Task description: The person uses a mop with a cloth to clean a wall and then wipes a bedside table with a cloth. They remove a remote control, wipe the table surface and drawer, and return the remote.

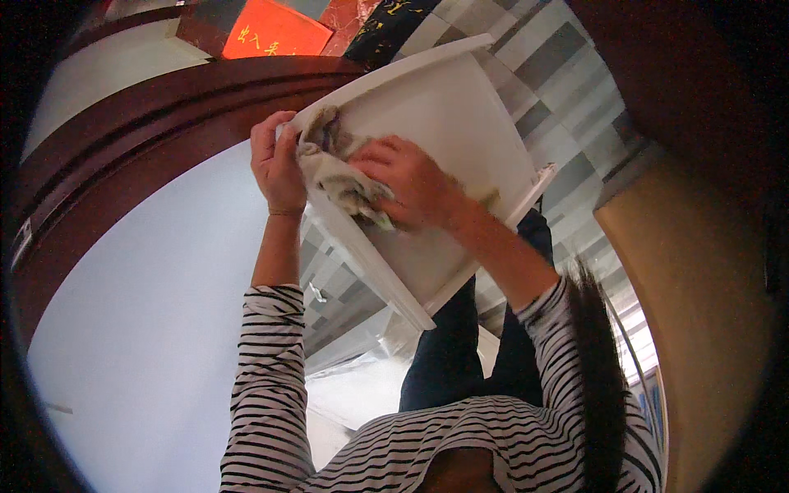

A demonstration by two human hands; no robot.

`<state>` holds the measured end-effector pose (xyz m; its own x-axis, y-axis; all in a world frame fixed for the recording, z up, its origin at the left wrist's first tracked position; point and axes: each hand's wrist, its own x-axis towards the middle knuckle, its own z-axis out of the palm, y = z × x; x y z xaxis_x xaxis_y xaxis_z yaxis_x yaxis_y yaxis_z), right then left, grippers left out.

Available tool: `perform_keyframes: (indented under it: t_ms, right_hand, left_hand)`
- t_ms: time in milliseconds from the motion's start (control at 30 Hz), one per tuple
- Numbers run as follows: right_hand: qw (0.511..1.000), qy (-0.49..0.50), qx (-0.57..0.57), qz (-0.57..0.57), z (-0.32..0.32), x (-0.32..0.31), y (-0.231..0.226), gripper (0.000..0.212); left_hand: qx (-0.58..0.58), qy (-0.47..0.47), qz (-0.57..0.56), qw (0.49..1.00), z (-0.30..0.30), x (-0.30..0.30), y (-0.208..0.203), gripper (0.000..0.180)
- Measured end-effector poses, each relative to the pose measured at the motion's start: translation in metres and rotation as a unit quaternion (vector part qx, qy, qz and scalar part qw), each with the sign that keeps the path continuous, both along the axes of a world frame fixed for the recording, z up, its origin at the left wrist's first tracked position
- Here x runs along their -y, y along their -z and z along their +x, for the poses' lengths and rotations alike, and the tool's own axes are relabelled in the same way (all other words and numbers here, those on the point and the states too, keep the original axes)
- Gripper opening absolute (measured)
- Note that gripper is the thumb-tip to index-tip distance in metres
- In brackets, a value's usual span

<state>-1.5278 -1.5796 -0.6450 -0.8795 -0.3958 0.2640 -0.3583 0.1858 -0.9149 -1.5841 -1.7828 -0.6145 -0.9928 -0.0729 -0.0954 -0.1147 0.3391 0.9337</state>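
Note:
A white, shallow drawer-like tray [448, 107] with raised edges is held up at a tilt in front of me. My left hand [278, 164] grips its left rim near the far corner, thumb on the inner side and fingers around the outside. Inside the tray, my right hand [408, 182] presses a crumpled, pale patterned cloth [341, 177] against the surface near the left edge. The cloth bunches up toward my left hand. Parts of the right fingers are sunk in the cloth or blurred.
A dark red wooden frame [205, 86] curves along the left beside a pale panel [148, 271]. Beyond it lies a red mat [275, 31]. Grey checkered floor tiles [567, 99] spread below. A tan panel [690, 312] stands at right; clear plastic wrapping [362, 378] lies near my legs.

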Motion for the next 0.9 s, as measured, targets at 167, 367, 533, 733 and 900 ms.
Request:
perform_keyframes:
  t_ms: [167, 367, 533, 733, 900]
  right_hand:
    - [0.982, 0.154, -0.016, 0.104, -0.055, -0.009, 0.044, 0.041]
    - [0.882, 0.296, 0.214, 0.298, -0.053, -0.06, 0.118, 0.032]
    - [0.779, 0.213, 0.32, 0.496, -0.005, -0.128, 0.143, 0.045]
    - [0.712, 0.025, 0.412, 0.568, 0.102, -0.188, 0.127, 0.034]
    - [0.819, 0.194, 0.445, 0.306, 0.035, -0.174, 0.065, 0.034]
  left_hand:
    - [-0.017, 0.027, -0.058, 0.998, -0.005, -0.001, -0.001, 0.02]
    - [0.02, -0.007, -0.006, 1.0, -0.004, -0.007, 0.0, 0.017]
    - [0.003, -0.004, -0.023, 1.0, -0.002, 0.002, 0.002, 0.017]
    - [0.015, -0.01, 0.005, 1.0, -0.003, 0.001, 0.005, 0.018]
    - [0.013, -0.016, -0.009, 1.0, 0.0, 0.006, 0.002, 0.017]
